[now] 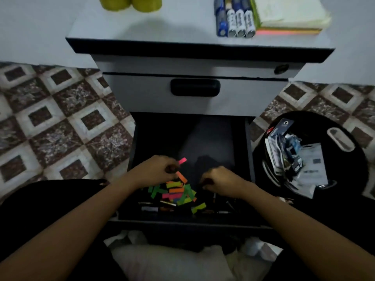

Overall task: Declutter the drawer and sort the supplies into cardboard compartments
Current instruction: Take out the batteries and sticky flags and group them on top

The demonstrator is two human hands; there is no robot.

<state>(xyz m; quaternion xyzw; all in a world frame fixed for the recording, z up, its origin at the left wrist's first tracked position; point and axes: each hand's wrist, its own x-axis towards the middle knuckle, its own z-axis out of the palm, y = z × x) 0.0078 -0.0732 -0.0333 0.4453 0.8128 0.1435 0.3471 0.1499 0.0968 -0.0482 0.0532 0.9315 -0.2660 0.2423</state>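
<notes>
1. Judging by the drawer, the job was only partly done. Its rear half lay bare and dark, while a pile of coloured strips sat toward the front, between the two hands.
2. The left hand was over the pile's upper left edge, its grip closed with curled fingers on a pink strip that stuck out to the right (an orange one lay just below, held or not I could not tell).
3. The right hand was just right of the pile with its fingers curled in. Whether its grip had hold of anything could not be told.
4. Some small dark things lay along the drawer's front edge, too dim to name, and looked left to sort as well.
5. Markers and a stack of paper lay side by side on the cabinet top, with yellow rolls further left, probably taken out of the drawer.
6. A black bin stood on the floor just right of the drawer and held wrappers, which suggested the rubbish had been culled.
7. No cardboard compartments were in view, so the sorting proper seemed not yet begun.
</notes>
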